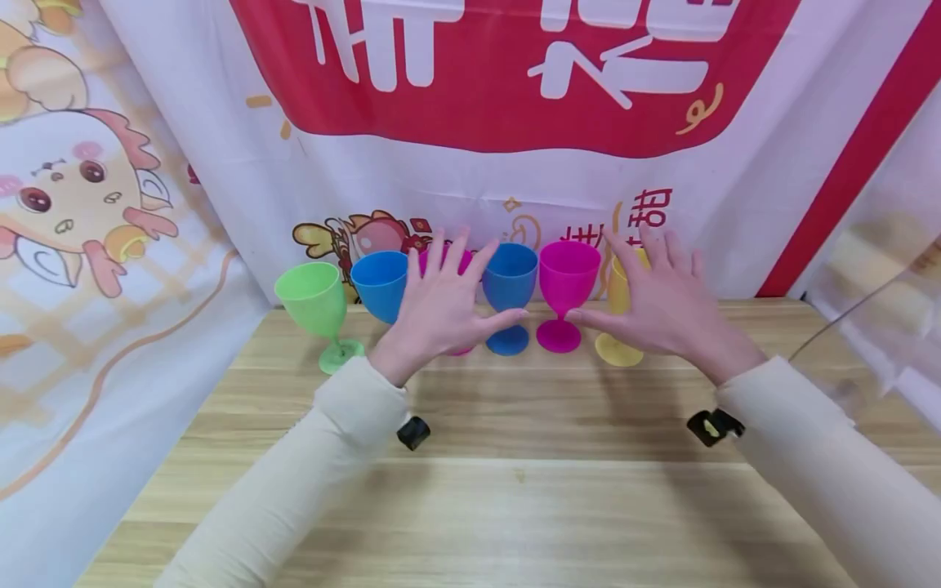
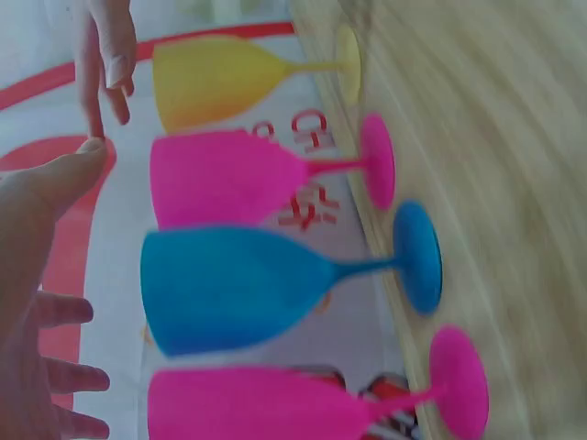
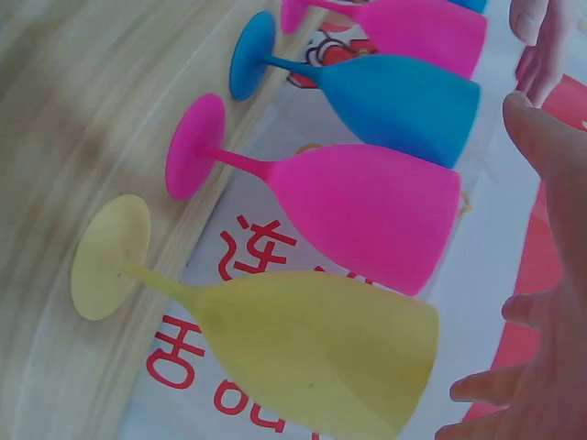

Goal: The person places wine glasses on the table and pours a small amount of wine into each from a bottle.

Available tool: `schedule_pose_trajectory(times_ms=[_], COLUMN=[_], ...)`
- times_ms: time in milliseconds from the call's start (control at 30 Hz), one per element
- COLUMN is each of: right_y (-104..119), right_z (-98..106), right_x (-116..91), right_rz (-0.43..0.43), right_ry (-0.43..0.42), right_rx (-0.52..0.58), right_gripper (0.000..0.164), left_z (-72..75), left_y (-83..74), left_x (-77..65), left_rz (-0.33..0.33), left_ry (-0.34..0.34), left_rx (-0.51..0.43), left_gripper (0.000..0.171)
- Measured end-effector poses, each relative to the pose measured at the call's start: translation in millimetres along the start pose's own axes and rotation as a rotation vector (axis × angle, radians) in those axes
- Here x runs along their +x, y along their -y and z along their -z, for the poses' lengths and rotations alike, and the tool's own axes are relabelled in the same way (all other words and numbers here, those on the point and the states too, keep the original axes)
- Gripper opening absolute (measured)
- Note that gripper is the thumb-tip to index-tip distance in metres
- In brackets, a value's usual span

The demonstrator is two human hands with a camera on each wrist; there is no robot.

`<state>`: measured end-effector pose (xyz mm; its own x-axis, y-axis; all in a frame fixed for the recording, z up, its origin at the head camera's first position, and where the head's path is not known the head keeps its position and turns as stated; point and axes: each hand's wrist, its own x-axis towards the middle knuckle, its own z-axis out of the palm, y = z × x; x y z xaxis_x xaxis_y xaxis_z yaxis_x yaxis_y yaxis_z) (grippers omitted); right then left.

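Observation:
Several plastic goblets stand upright in a row at the table's back. From the left come a green goblet [image 1: 312,302], a blue goblet [image 1: 377,284], a pink goblet [image 2: 257,405], a second blue goblet [image 1: 510,278], a second pink goblet [image 1: 568,278] and a yellow goblet [image 3: 316,344]. My left hand [image 1: 444,302], fingers spread, is over the row and hides much of the first pink goblet in the head view. With fingers also spread, my right hand [image 1: 665,306] is near the yellow goblet's rim. Both wrist views show the hands beyond the rims, holding nothing.
The goblets' feet rest on a light wood table [image 1: 515,506]. Right behind them hangs a white cloth [image 1: 456,175] with a red printed panel. A printed cloth [image 1: 140,327] closes off the left side. Black wrist devices [image 1: 414,433] show under the sleeves.

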<state>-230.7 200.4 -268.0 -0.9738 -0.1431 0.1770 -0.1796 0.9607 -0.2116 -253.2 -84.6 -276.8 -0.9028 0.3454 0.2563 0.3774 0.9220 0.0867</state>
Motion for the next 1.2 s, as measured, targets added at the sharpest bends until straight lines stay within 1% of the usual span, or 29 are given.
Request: schedule_pose_trajectory(times_ms=[167,300,400,500,600,667,733,833,867,967,1000,1033,1100,1167,1200], right_y=[-10.9,-23.2,-32.9,-43.4,-53.8,-62.0,-70.2,-83.4,-87.1,-96.3,-99.1,-101.3,-106.0,-111.5,-113.7], right_z=[4.9,8.2,10.1,10.8,9.7,8.4,7.6,7.7,7.5,3.9,1.9,-0.5,-4.5,-7.0,-7.5], right_x=[-21.3,-43.9,-62.7,-81.8,-99.5,-110.6,-121.4,-137.4,-141.9,-152.3,-154.6,-156.7,-160.0,-162.9,-163.4], right_rz=[0.015,0.012,-0.031,-0.072,-0.098,-0.121,-0.137,-0.174,-0.175,-0.17,-0.15,-0.142,-0.121,-0.145,-0.188], right_ry=[-0.08,-0.136,-0.15,-0.176,-0.232,-0.279,-0.317,-0.338,-0.345,-0.4,-0.435,-0.469,-0.553,-0.629,-0.671], right_rx=[0.059,0.138,0.233,0.335,0.423,0.451,0.488,0.561,0.593,0.685,0.759,0.777,0.918,1.032,1.05], right_gripper=[0.124,0.12,0.118,0.114,0.106,0.1,0.095,0.089,0.088,0.085,0.082,0.08,0.074,0.065,0.06], left_z=[-1.3,-6.3,-11.5,-15.9,-19.9,-22.6,-26.0,-32.9,-35.2,-41.9,-43.5,-45.0,-47.5,-49.5,-50.3], left_y=[-20.3,-38.5,-53.0,-67.3,-80.5,-88.6,-96.3,-106.4,-109.5,-117.3,-119.6,-121.5,-125.2,-128.5,-130.1], left_x=[-7.2,-10.4,-10.9,-10.2,-8.0,-5.6,-3.0,2.1,3.8,9.4,10.8,12.1,14.1,15.8,16.6], left_rz=[-0.076,-0.143,-0.181,-0.199,-0.194,-0.186,-0.16,-0.128,-0.116,-0.082,-0.071,-0.061,-0.037,-0.024,-0.022], left_ry=[-0.057,-0.131,-0.175,-0.177,-0.13,-0.087,-0.042,0.004,0.014,0.032,0.033,0.032,0.031,0.026,0.024], left_rx=[-0.089,-0.207,-0.318,-0.435,-0.544,-0.622,-0.691,-0.786,-0.809,-0.86,-0.873,-0.881,-0.898,-0.913,-0.919], left_gripper=[0.099,0.092,0.086,0.079,0.077,0.079,0.081,0.082,0.082,0.083,0.083,0.083,0.084,0.085,0.086])
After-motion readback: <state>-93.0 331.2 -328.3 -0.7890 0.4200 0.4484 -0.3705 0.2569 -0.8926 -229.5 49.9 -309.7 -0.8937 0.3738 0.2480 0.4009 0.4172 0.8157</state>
